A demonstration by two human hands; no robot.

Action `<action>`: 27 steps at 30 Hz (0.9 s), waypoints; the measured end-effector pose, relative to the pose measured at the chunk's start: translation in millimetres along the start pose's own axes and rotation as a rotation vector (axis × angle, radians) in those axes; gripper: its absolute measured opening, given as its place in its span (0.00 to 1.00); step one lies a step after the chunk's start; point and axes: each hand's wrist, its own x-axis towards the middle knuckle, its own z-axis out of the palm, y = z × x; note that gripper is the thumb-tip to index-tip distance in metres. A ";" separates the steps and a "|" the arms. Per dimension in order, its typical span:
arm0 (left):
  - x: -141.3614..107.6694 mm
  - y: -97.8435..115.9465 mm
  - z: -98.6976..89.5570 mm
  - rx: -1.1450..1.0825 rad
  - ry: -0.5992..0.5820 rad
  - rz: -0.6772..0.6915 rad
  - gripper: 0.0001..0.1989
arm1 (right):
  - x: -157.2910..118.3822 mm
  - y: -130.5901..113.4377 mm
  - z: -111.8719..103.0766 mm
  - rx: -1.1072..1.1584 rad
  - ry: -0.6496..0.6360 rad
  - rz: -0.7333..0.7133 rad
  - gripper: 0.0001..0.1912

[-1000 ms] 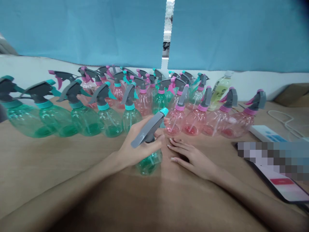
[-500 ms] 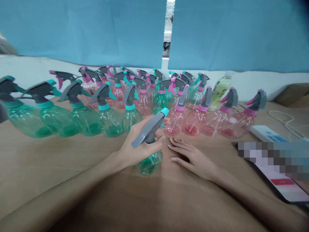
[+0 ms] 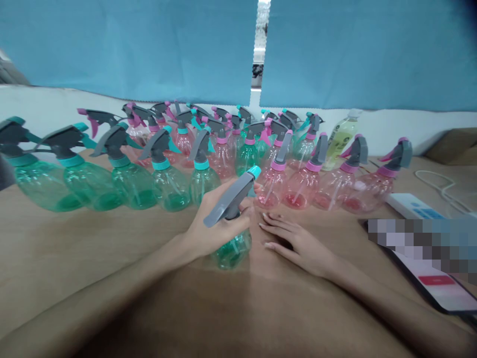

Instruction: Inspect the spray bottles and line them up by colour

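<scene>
A green spray bottle [image 3: 233, 251] with a grey head and turquoise nozzle stands on the table in front of me. My left hand [image 3: 212, 216] is wrapped round its neck, below the grey head; the trigger is mostly hidden by the fingers. The nozzle points up and to the right. To the right of that bottle, my right hand [image 3: 298, 243] lies palm down on the wooden table [image 3: 149, 308], fingers spread, holding nothing. Just beyond the hands are a green spray bottle [image 3: 171, 186] on the left and a pink spray bottle [image 3: 301, 186] on the right.
Several more green and pink spray bottles stand in rows across the table. Behind the pink ones leans a labelled bottle of yellow-green liquid [image 3: 341, 136]. At right lie a phone [image 3: 428, 278], a white power strip [image 3: 413, 205], a cable [image 3: 439, 184] and a brown box [image 3: 452, 145].
</scene>
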 end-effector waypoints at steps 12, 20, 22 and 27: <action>2.4 -3.7 -1.0 0.050 0.035 0.078 0.04 | 0.1 -0.7 0.2 0.005 0.023 -0.011 0.26; 3.4 -2.2 -3.2 0.020 0.017 0.078 0.07 | 0.0 -0.2 0.2 0.004 0.014 -0.009 0.26; 3.4 -1.2 -3.6 0.004 0.008 0.077 0.08 | 0.2 -0.5 0.0 -0.004 0.004 -0.008 0.26; 2.1 -2.9 -2.5 -0.017 -0.001 0.055 0.07 | 0.4 -1.6 -0.8 -0.023 -0.002 -0.009 0.27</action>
